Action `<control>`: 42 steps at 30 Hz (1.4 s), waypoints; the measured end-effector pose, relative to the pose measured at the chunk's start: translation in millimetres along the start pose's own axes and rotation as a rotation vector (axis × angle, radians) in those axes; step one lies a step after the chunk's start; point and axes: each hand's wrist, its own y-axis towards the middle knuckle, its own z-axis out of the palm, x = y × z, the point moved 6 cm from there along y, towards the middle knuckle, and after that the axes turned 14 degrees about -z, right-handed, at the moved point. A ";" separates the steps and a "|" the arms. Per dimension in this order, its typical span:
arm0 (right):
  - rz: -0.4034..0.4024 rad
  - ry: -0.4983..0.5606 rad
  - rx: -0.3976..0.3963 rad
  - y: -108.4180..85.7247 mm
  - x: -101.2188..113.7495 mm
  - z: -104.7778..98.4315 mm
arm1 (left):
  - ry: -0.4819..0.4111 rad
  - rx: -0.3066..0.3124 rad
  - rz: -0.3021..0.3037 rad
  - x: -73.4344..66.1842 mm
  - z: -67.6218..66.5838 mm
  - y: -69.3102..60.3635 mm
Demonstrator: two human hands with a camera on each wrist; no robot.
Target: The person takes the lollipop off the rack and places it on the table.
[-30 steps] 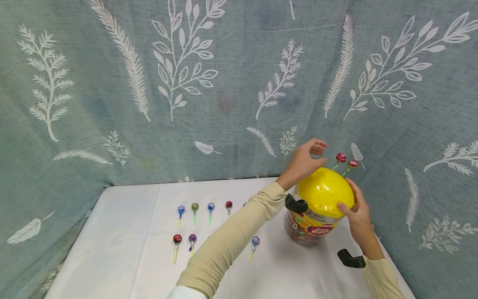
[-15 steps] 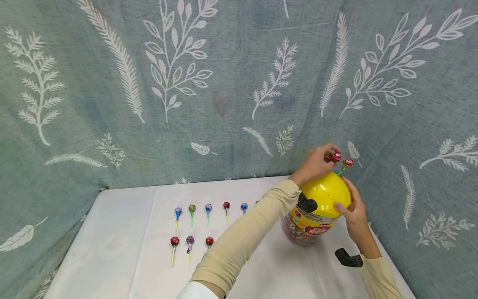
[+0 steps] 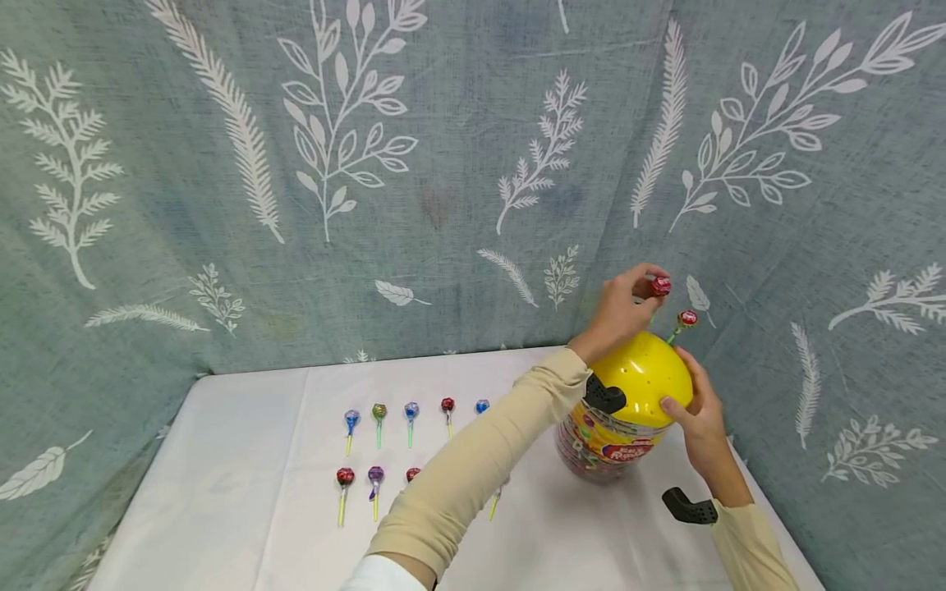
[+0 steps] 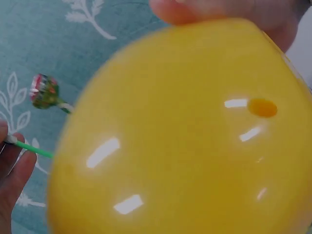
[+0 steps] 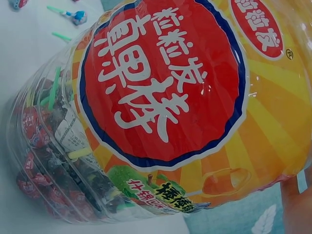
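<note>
In the head view, my left hand point(image 3: 624, 305) pinches a red-wrapped lollipop point(image 3: 661, 286) above the yellow domed lid point(image 3: 643, 377) of a large clear candy jar point(image 3: 606, 447). The left wrist view shows its green stick point(image 4: 36, 150) between my fingertips, its far end hidden behind the dome. A second lollipop point(image 3: 688, 318) stands tilted in the lid, to the right of the held one. My right hand point(image 3: 702, 419) grips the lid's right side, thumb on the front. More lollipops point(image 5: 36, 129) are visible through the jar wall in the right wrist view.
Lollipops lie in two rows on the white table point(image 3: 222, 460), among them a blue one point(image 3: 351, 419) and a purple one point(image 3: 376, 476). My left forearm hides part of the rows. Small holes dot the lid. A patterned green curtain point(image 3: 443, 205) stands behind the table.
My left hand came over to the red lollipop at the back of the lid, took hold of it and raised it. My right hand has stayed on the lid.
</note>
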 end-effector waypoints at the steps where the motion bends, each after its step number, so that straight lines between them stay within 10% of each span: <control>1: 0.005 0.000 -0.002 0.1 -0.8 0.2 | -0.008 -0.018 0.008 -2.7 -3.7 -0.2; 17: 0.006 0.018 -0.037 -2.2 -0.8 -4.8 | -0.194 -0.086 -0.097 9.3 -52.5 -24.8; 42: -0.058 0.049 0.046 1.7 3.1 -2.7 | -0.361 -0.067 -0.445 85.5 -66.4 -132.0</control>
